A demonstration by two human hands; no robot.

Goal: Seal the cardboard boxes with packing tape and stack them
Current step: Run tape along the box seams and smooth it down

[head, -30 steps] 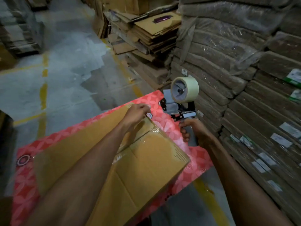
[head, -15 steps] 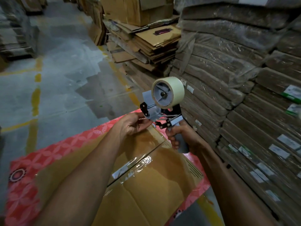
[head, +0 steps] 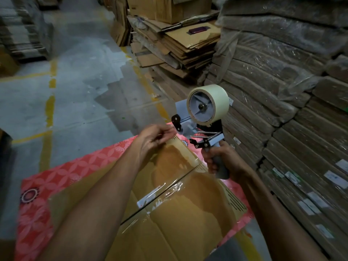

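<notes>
A brown cardboard box [head: 188, 213] lies on a red patterned table [head: 37, 213], with clear tape shining along its centre seam. My right hand [head: 224, 161] grips the grey handle of a tape dispenser [head: 205, 117], held above the box's far right corner with its pale tape roll on top. My left hand [head: 156, 136] hovers over the box's far edge, its fingertips pinched together just left of the dispenser's front. Whether they hold the clear tape end is hard to see.
Tall stacks of flat cardboard wrapped in plastic [head: 282, 91] rise close on the right. Loose flattened cartons [head: 178, 44] are piled behind the table. Grey concrete floor with yellow lines [head: 50, 102] spreads to the left and beyond.
My right hand lifted the tape dispenser off the box's end and brought it nearer and higher. My left hand left the box's far edge and rose to the dispenser's front.
</notes>
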